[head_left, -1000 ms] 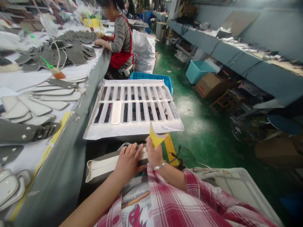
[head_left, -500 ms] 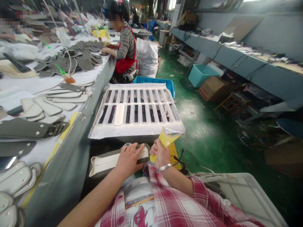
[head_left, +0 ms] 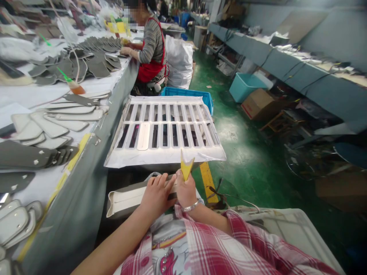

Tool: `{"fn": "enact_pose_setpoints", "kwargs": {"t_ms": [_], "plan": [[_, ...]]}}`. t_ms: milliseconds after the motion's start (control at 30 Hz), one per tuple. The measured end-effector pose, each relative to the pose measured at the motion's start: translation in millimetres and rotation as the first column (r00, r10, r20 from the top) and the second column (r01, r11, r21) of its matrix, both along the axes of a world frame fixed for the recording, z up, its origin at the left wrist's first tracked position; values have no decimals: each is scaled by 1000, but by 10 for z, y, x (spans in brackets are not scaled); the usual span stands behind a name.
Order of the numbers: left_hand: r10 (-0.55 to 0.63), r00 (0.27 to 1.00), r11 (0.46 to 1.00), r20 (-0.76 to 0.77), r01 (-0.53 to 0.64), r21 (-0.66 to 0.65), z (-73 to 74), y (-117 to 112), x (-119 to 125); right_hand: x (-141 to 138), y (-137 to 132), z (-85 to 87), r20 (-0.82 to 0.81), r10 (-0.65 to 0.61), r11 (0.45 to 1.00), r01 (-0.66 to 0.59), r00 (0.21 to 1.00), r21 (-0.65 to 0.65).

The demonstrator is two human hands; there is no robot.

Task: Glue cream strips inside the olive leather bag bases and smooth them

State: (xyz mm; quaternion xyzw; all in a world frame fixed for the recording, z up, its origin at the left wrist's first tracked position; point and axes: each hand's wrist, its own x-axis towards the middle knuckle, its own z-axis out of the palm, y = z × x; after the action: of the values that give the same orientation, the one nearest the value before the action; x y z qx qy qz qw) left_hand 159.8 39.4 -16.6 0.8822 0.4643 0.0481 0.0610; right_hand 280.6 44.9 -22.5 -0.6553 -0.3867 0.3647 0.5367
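Pinning that long cream-and-grey leathery strip (head_left: pixel 127 201) in front of you, left hand (head_left: pixel 158 193) spread flat, right hand (head_left: pixel 185 191) gripping the yellow flared plasticky tool (head_left: pixel 187 170), you've got something probably light and bendy, so grab its edges.

Right fingers (head_left: pixel 179 178) grip a yellow tool (head_left: pixel 187 169), possibly plastic.

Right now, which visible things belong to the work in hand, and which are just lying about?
In use: yellow tool in the right hand; pale-and-grey piece under the left hand.

Apparently just lying about: teal tub, cardboard box, white sack.
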Motion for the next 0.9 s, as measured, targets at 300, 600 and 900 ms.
{"fn": "enact_pose_setpoints", "kwargs": {"t_ms": [300,600,900], "plan": [[23,999,999,32,-24,32,28,-120,25,234,133,103,-508,-71,997,64,859,-32],[34,996,999,87,-33,-9,45,-130,-2,144,131,17,-571,-48,997,70,819,17],[41,990,999,134,-39,-16,-11,-92,-15,193,548,129,-640,113,991,-136,760,13]]}}
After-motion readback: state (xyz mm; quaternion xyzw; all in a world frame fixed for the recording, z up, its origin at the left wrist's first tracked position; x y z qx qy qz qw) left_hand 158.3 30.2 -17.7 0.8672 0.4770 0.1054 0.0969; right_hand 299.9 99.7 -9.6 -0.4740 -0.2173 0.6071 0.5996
